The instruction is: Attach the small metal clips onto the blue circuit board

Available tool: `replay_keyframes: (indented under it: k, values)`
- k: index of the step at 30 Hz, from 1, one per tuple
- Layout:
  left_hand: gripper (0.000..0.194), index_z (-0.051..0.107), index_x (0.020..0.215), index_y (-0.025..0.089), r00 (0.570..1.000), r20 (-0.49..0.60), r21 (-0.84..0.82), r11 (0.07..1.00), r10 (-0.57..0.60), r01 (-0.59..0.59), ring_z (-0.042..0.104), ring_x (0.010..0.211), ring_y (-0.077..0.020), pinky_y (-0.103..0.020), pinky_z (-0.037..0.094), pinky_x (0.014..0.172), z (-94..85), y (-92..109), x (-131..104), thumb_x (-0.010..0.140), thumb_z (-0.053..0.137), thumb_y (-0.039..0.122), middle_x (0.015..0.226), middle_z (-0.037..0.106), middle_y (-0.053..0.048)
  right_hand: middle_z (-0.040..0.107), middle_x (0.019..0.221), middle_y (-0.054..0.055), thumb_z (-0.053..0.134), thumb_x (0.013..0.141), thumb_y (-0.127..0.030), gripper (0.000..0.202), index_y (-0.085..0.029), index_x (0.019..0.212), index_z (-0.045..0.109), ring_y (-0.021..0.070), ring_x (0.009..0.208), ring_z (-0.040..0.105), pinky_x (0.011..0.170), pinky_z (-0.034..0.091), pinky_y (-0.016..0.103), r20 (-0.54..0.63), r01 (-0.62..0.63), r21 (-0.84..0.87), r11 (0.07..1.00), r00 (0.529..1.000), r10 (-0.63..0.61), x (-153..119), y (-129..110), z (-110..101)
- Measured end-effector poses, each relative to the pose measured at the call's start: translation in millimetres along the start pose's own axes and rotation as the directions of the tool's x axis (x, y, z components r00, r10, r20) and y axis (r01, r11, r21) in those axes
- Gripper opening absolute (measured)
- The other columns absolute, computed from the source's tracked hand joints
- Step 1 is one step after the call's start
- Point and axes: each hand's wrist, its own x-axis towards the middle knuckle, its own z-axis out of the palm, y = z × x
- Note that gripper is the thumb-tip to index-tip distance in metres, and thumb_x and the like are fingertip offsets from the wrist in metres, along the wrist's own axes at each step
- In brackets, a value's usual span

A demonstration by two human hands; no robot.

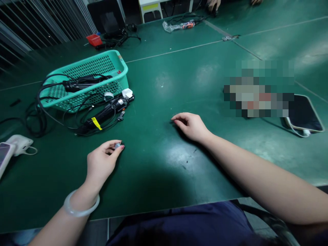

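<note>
Between the thumb and fingertips of my left hand (pixel 101 162) is a small grey piece (pixel 117 146), too small to name; its dark end shows past the fingertips. A pale bangle (pixel 81 205) circles that wrist. My right hand (pixel 192 127) lies on the green table (pixel 153 171) with thumb and forefinger drawn together in a pinch. What they hold, if anything, I cannot make out. Beyond my left hand lies a black handheld tool (pixel 106 112) with a yellow tag and a coiled cable, close against the green basket (pixel 121 73).
Another black corded tool (pixel 82 83) rests in the basket. Phones lie at the left (pixel 6 153) and right (pixel 303 112), near a blurred-out patch (pixel 256 92). A red box (pixel 94 40), a plastic-wrapped item (pixel 178 26) and another person's hand (pixel 214 5) are at the far side.
</note>
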Motion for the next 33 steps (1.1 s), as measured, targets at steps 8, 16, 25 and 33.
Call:
replay_keyframes:
  k: [8,16,25,33]
  values:
    - [0.028,0.067,0.099,0.02,0.997,0.078,-0.451,0.893,0.026,0.012,0.064,0.092,-0.0173,-0.032,0.047,0.088,32.8,7,7,0.078,0.063,0.038,0.096,0.071,-0.007,0.073,0.091,0.004,0.055,0.085,-0.022,0.018,-0.019,0.093,0.071,0.0161,0.078,0.064,0.076,0.05,0.033,0.011,0.008,0.01,1.0,1.0,-0.009,0,-1,0]
    - [0.014,0.065,0.093,0.019,0.931,0.275,-0.786,0.613,0.239,0.075,0.063,0.089,-0.0137,-0.031,0.044,0.091,102.8,109,14,0.082,0.059,0.025,0.088,0.069,-0.004,0.073,0.09,0.005,0.054,0.087,-0.021,0.019,-0.018,0.093,0.071,0.0159,0.078,0.064,0.078,0.049,0.032,0.051,0.021,0.007,1.0,0.998,-0.022,1,-1,-3]
    - [0.011,0.064,0.091,0.017,0.932,0.323,-0.887,0.394,0.163,0.239,0.061,0.088,-0.0107,-0.031,0.042,0.095,101.4,118,7,0.083,0.059,0.022,0.086,0.067,-0.002,0.065,0.094,0.005,0.07,0.077,-0.028,0.038,-0.019,0.114,0.067,0.0133,0.071,0.057,0.073,0.05,0.031,0.245,0.026,-0.031,0.999,0.969,-0.018,1,-4,-11]
    - [0.012,0.065,0.093,0.017,0.904,0.365,-0.874,0.418,0.224,0.25,0.062,0.089,-0.011,-0.029,0.044,0.091,108.3,106,9,0.083,0.061,0.023,0.089,0.069,-0.003,0.061,0.097,0.005,0.06,0.086,-0.028,0.017,-0.025,0.095,0.074,0.017,0.086,0.06,0.081,0.049,0.032,0.237,0.202,-0.11,0.973,0.956,-0.172,-6,-1,-1]
